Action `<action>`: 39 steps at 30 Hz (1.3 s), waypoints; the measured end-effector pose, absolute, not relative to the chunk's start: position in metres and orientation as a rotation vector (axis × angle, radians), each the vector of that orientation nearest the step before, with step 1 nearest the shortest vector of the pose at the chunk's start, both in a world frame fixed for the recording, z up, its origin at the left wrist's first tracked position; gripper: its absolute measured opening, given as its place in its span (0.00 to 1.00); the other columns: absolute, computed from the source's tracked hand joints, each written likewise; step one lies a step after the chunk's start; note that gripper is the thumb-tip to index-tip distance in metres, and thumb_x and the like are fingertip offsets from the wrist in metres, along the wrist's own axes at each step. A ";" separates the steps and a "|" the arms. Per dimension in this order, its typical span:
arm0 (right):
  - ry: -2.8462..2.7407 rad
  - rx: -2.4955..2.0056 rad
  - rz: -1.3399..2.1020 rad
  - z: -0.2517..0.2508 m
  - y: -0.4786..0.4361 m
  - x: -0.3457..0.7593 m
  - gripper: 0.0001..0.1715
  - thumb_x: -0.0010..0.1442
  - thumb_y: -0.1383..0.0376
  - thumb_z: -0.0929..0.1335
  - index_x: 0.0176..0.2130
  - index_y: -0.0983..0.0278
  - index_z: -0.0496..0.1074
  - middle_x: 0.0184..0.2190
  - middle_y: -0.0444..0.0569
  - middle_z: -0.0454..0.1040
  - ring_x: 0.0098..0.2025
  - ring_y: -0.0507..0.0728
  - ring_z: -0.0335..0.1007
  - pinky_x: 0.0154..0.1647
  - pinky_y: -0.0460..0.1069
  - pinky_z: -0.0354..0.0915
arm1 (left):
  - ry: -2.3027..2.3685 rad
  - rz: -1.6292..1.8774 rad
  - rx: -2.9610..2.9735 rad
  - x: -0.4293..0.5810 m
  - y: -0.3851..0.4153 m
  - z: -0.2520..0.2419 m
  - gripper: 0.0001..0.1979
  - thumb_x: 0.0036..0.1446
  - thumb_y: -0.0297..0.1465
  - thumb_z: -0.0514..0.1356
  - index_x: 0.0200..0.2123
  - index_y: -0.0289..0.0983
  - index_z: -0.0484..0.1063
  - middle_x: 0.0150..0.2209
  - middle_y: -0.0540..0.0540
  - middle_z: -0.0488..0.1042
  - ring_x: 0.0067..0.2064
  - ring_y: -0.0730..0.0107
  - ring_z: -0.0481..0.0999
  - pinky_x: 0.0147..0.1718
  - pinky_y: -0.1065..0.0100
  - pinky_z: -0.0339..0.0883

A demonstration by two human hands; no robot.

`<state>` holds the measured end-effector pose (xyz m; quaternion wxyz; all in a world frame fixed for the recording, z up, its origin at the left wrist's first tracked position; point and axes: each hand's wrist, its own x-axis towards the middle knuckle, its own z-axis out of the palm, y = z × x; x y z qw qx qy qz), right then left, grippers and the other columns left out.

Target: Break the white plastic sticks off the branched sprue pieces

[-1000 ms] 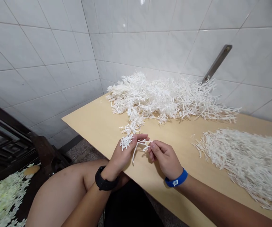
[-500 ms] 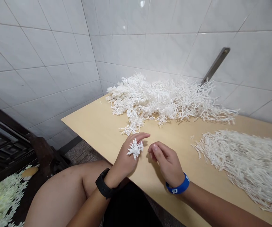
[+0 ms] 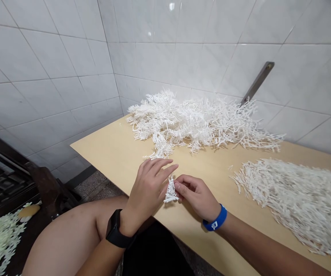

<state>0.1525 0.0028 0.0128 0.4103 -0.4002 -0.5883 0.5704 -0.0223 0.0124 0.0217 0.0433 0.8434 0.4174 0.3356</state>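
You face a corner of glossy white tiled walls (image 3: 38, 57); the seam between them runs down the upper middle-left of the frame; a small bright glare (image 3: 171, 6) at the top edge sits on the tile; a dull metal strip (image 3: 257, 82) slants across the wall at upper right; the pale wooden tabletop (image 3: 110, 149) fills the centre and right, one corner pointing left; below that corner you see speckled grey floor (image 3: 96, 184); dark wooden furniture (image 3: 1, 172) stands at lower left.
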 end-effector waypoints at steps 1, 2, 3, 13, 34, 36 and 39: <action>-1.471 -1.010 1.449 0.012 0.003 0.152 0.22 0.57 0.48 0.70 0.28 0.65 0.70 0.21 0.43 0.69 0.23 0.51 0.63 0.26 0.47 0.62 | 1.284 1.057 2.583 -0.023 0.013 0.021 0.22 0.59 0.23 0.55 0.56 0.42 0.67 0.58 0.42 0.70 0.58 0.57 0.66 0.61 0.51 0.52; -1.459 -1.013 1.458 0.011 0.003 0.152 0.22 0.57 0.48 0.70 0.29 0.65 0.70 0.21 0.43 0.69 0.23 0.50 0.63 0.26 0.47 0.61 | 1.291 1.091 2.585 -0.024 0.013 0.021 0.21 0.59 0.23 0.55 0.56 0.41 0.67 0.57 0.43 0.71 0.58 0.58 0.66 0.60 0.52 0.53; -1.448 -1.017 1.467 0.010 0.003 0.152 0.22 0.56 0.48 0.70 0.29 0.65 0.70 0.21 0.43 0.69 0.23 0.50 0.63 0.26 0.47 0.62 | 1.300 1.122 2.585 -0.024 0.013 0.020 0.21 0.60 0.24 0.55 0.56 0.41 0.67 0.56 0.43 0.71 0.57 0.59 0.67 0.60 0.53 0.53; -1.365 -1.058 1.355 0.012 0.005 0.152 0.18 0.54 0.52 0.71 0.31 0.65 0.70 0.22 0.44 0.70 0.24 0.51 0.65 0.27 0.47 0.64 | 1.479 1.255 2.435 -0.028 0.017 0.014 0.28 0.62 0.31 0.58 0.63 0.39 0.56 0.57 0.40 0.70 0.57 0.57 0.68 0.56 0.55 0.61; -1.428 -0.856 1.475 0.004 0.008 0.155 0.19 0.60 0.54 0.69 0.43 0.65 0.77 0.29 0.48 0.75 0.28 0.53 0.67 0.33 0.50 0.69 | 0.953 0.992 1.670 -0.012 0.013 0.014 0.18 0.63 0.37 0.58 0.53 0.40 0.74 0.60 0.42 0.69 0.61 0.57 0.67 0.59 0.59 0.61; -1.372 -0.760 1.597 0.004 0.008 0.155 0.21 0.60 0.52 0.69 0.44 0.65 0.77 0.31 0.50 0.75 0.31 0.54 0.69 0.35 0.51 0.70 | 0.955 1.028 1.639 -0.011 0.014 0.015 0.17 0.63 0.37 0.57 0.52 0.39 0.75 0.57 0.42 0.73 0.58 0.56 0.70 0.58 0.59 0.63; -1.322 -0.756 1.651 0.004 0.008 0.153 0.21 0.60 0.51 0.69 0.43 0.65 0.77 0.32 0.51 0.76 0.32 0.54 0.71 0.35 0.51 0.71 | 0.947 1.085 1.596 -0.011 0.014 0.015 0.15 0.61 0.36 0.58 0.49 0.39 0.78 0.54 0.41 0.75 0.56 0.57 0.72 0.56 0.59 0.64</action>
